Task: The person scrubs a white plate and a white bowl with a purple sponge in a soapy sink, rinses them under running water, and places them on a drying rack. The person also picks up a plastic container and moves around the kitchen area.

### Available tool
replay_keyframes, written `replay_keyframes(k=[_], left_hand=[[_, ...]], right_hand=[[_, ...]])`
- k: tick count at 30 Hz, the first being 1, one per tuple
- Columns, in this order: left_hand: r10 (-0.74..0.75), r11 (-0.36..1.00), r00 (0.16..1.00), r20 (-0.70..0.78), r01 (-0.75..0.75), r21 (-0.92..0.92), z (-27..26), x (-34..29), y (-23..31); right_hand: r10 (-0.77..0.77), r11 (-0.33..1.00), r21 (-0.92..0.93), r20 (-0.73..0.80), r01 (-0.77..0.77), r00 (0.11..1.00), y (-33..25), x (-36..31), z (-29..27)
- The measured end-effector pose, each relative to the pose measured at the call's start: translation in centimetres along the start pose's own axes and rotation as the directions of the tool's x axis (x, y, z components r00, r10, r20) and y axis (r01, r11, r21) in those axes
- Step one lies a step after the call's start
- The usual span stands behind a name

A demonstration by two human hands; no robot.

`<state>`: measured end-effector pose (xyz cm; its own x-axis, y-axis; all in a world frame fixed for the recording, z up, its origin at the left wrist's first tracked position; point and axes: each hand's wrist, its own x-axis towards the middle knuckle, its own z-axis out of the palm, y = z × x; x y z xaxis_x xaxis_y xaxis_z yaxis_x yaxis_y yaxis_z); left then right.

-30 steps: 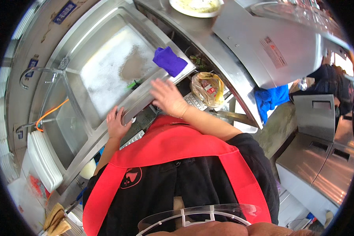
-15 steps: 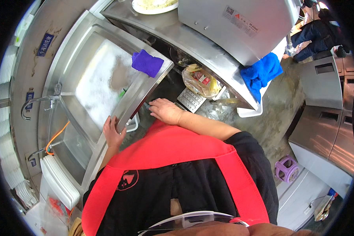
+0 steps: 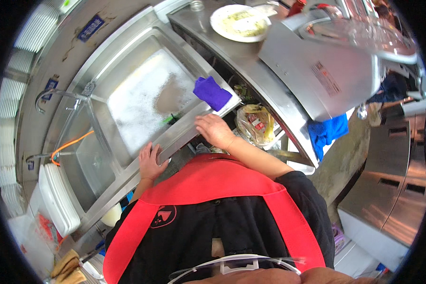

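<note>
My left hand [image 3: 151, 162] lies on the front rim of the metal sink [image 3: 179, 134], fingers spread and holding nothing. Farther right, my right hand [image 3: 215, 130] reaches the outer front edge of that rim, its fingers loosely stretched and nothing visible in them. Just beyond it, a folded purple cloth [image 3: 213, 93] is draped over the sink's right corner. White suds [image 3: 135, 106] cover much of the water in the large basin. A small green item [image 3: 169, 119] pokes out of the water by the near wall; its kind is unclear.
Beside the sink stands a steel counter [image 3: 244, 61] with a plate of food scraps [image 3: 236, 23], a grey metal machine [image 3: 312, 66] and a blue cloth [image 3: 326, 135]. Below sits a bag of rubbish [image 3: 255, 125]. Left are a faucet [image 3: 61, 94] and white trays [image 3: 59, 201].
My body and view have shifted toward the sink's right end. My right hand has come from below the rim up to its front edge; my left stays on the rim, its fingers now flatter.
</note>
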<state>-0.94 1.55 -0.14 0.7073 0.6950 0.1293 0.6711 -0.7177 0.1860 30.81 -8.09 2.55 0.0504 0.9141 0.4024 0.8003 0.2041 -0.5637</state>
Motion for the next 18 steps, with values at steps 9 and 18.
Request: replay_keyframes(k=[9, 18], left_hand=[[-0.015, 0.993, 1.000, 0.015, 0.016, -0.113, -0.9, 0.1, 0.1], [-0.027, 0.991, 0.998, 0.049, 0.033, -0.132, -1.1, 0.1, -0.1]], right_hand=[[0.217, 0.976, 0.042, -0.250, -0.214, 0.944, 5.3, 6.3, -1.9], [0.798, 0.470, 0.778, -0.172, -0.417, 0.578, 12.3, 11.8, -5.1]])
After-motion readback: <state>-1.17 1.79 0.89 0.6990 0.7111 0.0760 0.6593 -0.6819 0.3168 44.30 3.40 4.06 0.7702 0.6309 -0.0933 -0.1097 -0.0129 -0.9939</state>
